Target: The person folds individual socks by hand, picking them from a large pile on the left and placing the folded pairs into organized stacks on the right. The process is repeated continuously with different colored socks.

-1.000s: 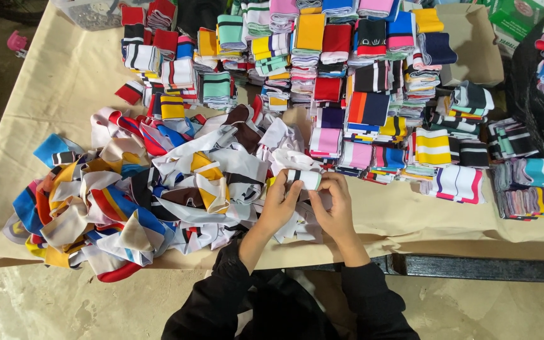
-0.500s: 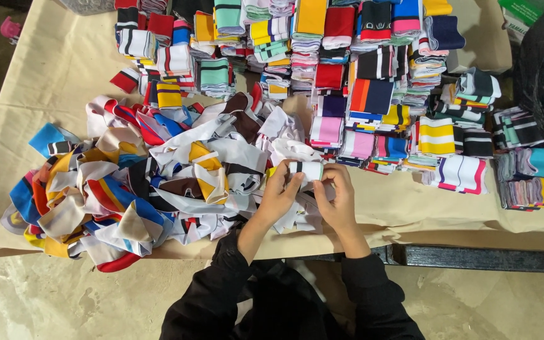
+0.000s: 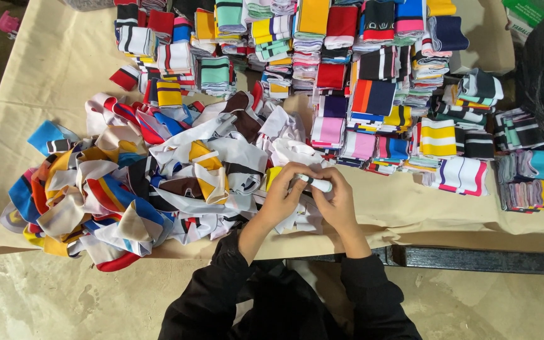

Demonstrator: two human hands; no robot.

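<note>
Hands unmoved | left hand [image 3: 283, 196], right hand [image 3: 338, 204] pinch white strip [image 3: 315, 184], apparently folded

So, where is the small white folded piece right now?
The white piece is held between both hands at the near table edge, just right of the loose pile.

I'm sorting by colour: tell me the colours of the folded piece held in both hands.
The folded piece is white with a thin dark stripe, seen in the head view.
</note>
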